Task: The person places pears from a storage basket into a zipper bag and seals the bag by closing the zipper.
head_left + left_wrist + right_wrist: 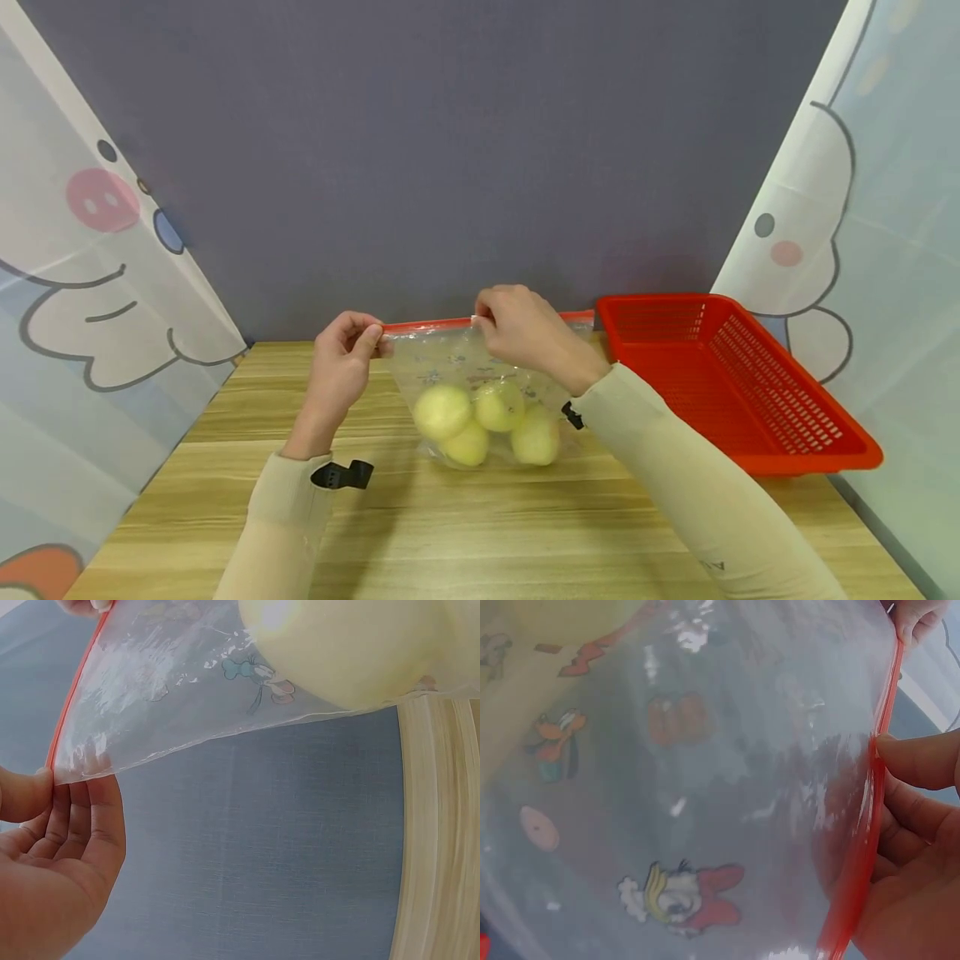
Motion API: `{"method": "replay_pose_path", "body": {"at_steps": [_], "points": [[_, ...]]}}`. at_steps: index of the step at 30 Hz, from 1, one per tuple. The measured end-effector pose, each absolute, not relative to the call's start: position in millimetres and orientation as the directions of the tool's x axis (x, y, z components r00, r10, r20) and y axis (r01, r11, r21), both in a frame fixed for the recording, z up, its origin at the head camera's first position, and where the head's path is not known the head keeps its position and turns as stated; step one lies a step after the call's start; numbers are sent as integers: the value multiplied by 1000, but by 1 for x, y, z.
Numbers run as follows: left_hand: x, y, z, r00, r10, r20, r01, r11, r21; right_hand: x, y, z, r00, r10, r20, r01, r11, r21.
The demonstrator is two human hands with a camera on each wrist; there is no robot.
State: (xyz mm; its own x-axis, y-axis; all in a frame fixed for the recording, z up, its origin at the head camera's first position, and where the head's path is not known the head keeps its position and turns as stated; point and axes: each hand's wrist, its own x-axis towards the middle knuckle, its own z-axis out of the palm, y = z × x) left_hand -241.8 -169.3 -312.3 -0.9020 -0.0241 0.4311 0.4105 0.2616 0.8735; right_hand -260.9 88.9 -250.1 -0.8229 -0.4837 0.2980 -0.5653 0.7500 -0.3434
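Left hand: thumb and fingers pinched together on the left end of the red zip strip of the bag. The left wrist view shows the thumb pressed against the strip's corner, the other fingers curled behind it.

Right hand: fingers pinched on the same red zip strip, right of the left hand, about at the middle of the bag's top edge. The right wrist view shows the thumb laid on the strip with the fingers behind it.

Bag: clear plastic, printed with small cartoon figures, held upright by its top edge between the two hands; its bottom rests on the surface. It hangs below and between the hands.

Fruits: four pale yellow-green round pieces, inside the bag at its bottom, touching one another, below the right hand.

Basket: red, slotted, rectangular, on the surface just right of the bag, beyond the right forearm.

Backdrop: grey wall behind the bag; white cartoon-printed curtains to either side of the bag.
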Motion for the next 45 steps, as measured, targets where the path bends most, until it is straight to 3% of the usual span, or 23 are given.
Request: {"method": "replay_pose_path", "body": {"at_steps": [45], "points": [[-244,-172,-313,-907,-19,420,398,284,872,-252,146,-256,-844,-408,347,-522,771,-365]]}}
